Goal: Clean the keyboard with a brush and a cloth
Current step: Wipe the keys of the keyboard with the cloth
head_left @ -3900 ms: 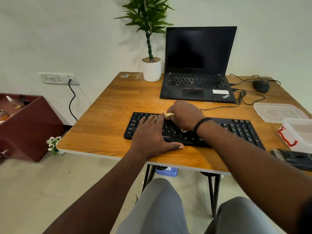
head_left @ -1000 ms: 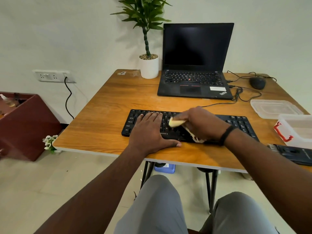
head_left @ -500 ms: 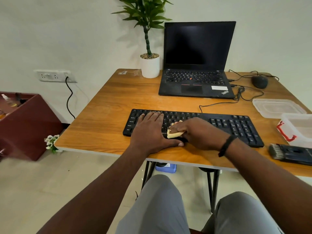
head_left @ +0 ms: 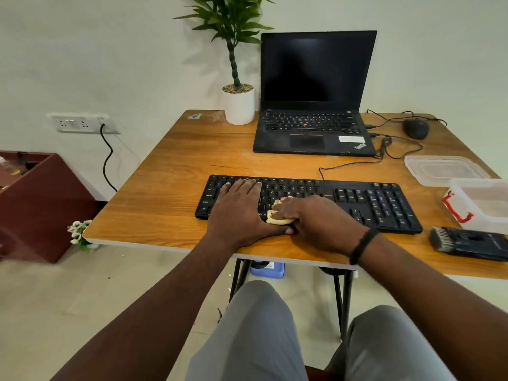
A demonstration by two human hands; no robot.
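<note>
A black keyboard (head_left: pixel 379 202) lies across the near part of the wooden table (head_left: pixel 176 182). My left hand (head_left: pixel 239 210) rests flat on the keyboard's left half, fingers spread over the keys. My right hand (head_left: pixel 316 218) presses a small yellow cloth (head_left: pixel 277 215) onto the keys at the keyboard's front middle, right beside my left thumb. Most of the cloth is hidden under my fingers. A black brush (head_left: pixel 467 242) with grey bristles lies on the table to the right of the keyboard, untouched.
An open black laptop (head_left: pixel 313 105) stands behind the keyboard, with a potted plant (head_left: pixel 237 103) to its left and a mouse (head_left: pixel 416 128) with cables to its right. A clear lid (head_left: pixel 442 170) and a clear box (head_left: pixel 483 204) with a red latch sit at the right edge.
My right hand has slid the cloth leftward and toward the keyboard's front edge, ending beside my left thumb. My left hand has stayed flat on the keys.
</note>
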